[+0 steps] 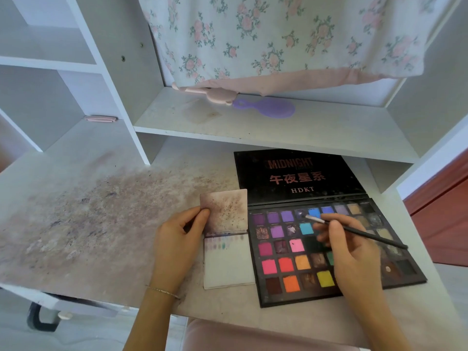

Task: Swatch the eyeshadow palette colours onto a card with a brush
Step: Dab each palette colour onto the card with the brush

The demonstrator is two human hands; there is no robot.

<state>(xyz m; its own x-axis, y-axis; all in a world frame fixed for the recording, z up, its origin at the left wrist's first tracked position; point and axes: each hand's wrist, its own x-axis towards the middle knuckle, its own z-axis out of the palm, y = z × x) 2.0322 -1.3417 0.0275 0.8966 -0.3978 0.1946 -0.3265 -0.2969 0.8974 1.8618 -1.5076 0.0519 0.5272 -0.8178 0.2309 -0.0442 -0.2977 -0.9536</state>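
- The eyeshadow palette (pixel 298 252) lay open on the stained desk (pixel 101 211), toward its right front; its black lid (pixel 296 176) (printed "MIDNIGHT" and "HDKT") lay flat behind the pans.
- The right hand (pixel 352 252) hovered over the middle of the palette; its thumb and fingers pinched the thin black brush (pixel 354 233) near the ferrule, the handle slanting away to the right.
- The brush's pale tip sat at the top row of pans, at the edge of a dark blue pan just beside a bright blue one; whether the bristles touched powder I could not tell.
- The card (pixel 228 262) lay just left of the palette, its edge against the palette's side; a row of small faint swatches ran across its top, the rest white.
- The left hand (pixel 179 236) pinched a smudged square sheet (pixel 224 211) at its left edge, thumb on top, other fingers curled beneath; the sheet stood tilted above the card's upper end.
- A thin bracelet (pixel 162 291) circled the left wrist.
- On the shelf (pixel 253 127) behind lay a purple hand mirror (pixel 268 108) and a pink handled item (pixel 207 93), below a hanging floral cloth (pixel 278 34).
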